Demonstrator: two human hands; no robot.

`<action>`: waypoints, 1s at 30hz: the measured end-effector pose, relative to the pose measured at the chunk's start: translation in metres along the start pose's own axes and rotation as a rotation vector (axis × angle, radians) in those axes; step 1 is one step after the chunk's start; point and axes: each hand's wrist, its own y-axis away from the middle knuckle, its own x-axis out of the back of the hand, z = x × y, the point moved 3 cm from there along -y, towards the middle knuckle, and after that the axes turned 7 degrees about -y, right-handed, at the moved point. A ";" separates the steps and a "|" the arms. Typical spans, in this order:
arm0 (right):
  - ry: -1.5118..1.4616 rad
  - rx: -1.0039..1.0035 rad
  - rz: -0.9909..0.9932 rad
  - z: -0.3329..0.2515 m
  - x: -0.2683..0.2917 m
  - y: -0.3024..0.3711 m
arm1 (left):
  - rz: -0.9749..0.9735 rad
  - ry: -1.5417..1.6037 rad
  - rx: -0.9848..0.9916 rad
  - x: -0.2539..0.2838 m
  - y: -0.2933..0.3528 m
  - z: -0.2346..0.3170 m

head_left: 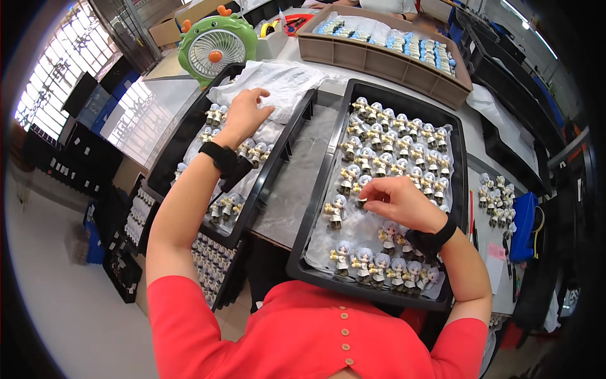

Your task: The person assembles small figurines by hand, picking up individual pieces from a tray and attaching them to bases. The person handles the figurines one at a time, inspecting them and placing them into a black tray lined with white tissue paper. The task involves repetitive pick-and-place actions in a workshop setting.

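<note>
My left hand (247, 115) hovers over the left black tray (260, 189), beside a crumpled white plastic sheet (273, 82). Its fingers are loosely bent, with thumb and fingertips apart and nothing visible between them. Small white-haired figurines (257, 153) stand in that tray, partly hidden by my forearm. Over the right black tray (323, 165), my right hand (399, 201) bends its thumb and fingers around a figurine (362, 183), whose lower part they cover. Rows of similar figurines (379, 140) fill the tray's far part, and another row (379, 270) lines its near edge.
A brown crate (385, 64) of blue-and-white pieces stands at the back, near a green fan (214, 54). More figurines (497, 201) stand at right beside a blue bin (525, 227). Below the left tray sits another filled tray (214, 268). Another person (385, 6) sits across the table.
</note>
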 end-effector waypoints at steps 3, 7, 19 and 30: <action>0.108 0.055 0.001 -0.002 -0.006 0.001 | -0.178 0.694 0.046 0.015 0.016 0.056; 0.452 0.103 -0.007 -0.004 -0.021 -0.002 | -0.350 1.088 -0.057 0.023 0.047 0.121; 0.590 -0.010 -0.099 -0.023 -0.046 -0.022 | -0.335 1.415 0.022 -0.002 0.072 0.138; 0.327 0.282 0.405 -0.042 0.014 -0.005 | -0.445 1.411 0.000 -0.013 0.080 0.145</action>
